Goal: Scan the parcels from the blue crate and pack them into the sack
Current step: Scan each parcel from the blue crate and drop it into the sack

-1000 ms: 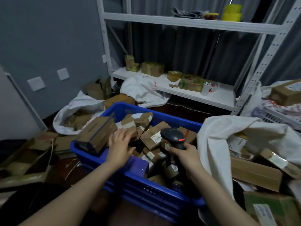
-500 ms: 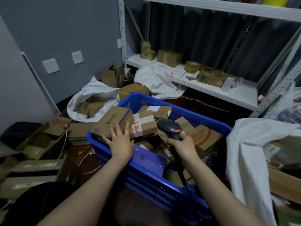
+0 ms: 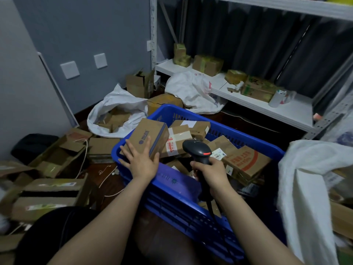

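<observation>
A box [image 3: 150,134] sits at the crate [image 3: 248,139] left rim, with the sack [image 3: 305,169] just right. The left grip [image 3: 141,163] lies flat on the box, fingers spread wide. The right grip [image 3: 210,171] clasps the scanner [image 3: 198,150].

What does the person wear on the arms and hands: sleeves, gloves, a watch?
Nothing shows. The left hand and right hand are ungloved, both forearms bare to the picture's edge; no sleeve, watch or ring is visible.

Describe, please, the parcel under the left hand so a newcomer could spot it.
Find the blue crate, then its left corner. The parcel lies there beneath the left hand. Unlike its neighbours, it bears blue printing and a grey-blue stripe along one edge.
</observation>
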